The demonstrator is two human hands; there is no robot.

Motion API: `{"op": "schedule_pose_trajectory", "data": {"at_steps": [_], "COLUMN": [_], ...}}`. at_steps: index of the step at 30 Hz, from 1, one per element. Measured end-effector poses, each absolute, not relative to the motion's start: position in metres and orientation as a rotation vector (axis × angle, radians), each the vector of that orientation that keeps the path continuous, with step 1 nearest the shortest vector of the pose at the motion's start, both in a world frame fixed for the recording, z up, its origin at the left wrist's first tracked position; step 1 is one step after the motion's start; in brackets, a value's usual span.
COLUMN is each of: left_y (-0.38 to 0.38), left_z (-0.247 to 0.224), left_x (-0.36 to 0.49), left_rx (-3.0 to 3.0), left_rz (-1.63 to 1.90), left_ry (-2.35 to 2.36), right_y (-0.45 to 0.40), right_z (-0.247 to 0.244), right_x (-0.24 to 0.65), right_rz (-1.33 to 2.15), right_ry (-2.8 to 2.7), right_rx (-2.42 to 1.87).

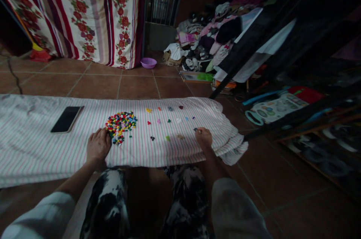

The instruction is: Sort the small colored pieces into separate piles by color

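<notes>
Plastic brick pile (pixel 120 126): my left hand (pixel 98 147) lies half-open against it; my right hand (pixel 203 137), well right of it, curls at one dark brick (pixel 195 129), grip unclear.

a white cloth with pink and grey stripes (pixel 42 148) is stretching wide across the view, its right end bunching into folds, and what is carrying it cannot be told. a heap of small multicoloured plastic bricks (pixel 120 126) is sitting near the cloth's middle. a black smartphone (pixel 66 119) is lying screen up to the left of the heap, set at a slant. to the right of the heap, single bricks (pixel 170 108) in yellow, red, pink, green and blue are lying well apart in loose rows.
</notes>
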State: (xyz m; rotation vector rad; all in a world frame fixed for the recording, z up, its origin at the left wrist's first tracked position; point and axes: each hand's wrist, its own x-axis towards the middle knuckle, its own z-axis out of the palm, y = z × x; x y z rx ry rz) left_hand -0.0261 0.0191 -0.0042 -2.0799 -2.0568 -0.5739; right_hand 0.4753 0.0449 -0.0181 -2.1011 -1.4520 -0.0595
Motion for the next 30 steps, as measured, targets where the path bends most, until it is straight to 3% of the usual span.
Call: {"op": "schedule_pose_trajectory", "data": {"at_steps": [16,21,30], "left_y": [0.019,0.02,0.015], "left_z": [-0.007,-0.008,-0.012], "left_x": [-0.027,-0.027,-0.034], "left_rx": [-2.083,-2.076,-2.163], "left_rz": [-0.582,-0.639,-0.736], "left_ry": [-2.104,-2.097,-2.089], "right_y": [0.033,0.028,-0.011], "right_z": [-0.013,-0.01,-0.018], "right_x": [0.456,0.408,0.301], "right_rz": [-0.062,-0.097,0.158], "right_ry": [-1.388,-1.505,-1.743], "right_rx": [-1.909,-1.637,-1.355]}}
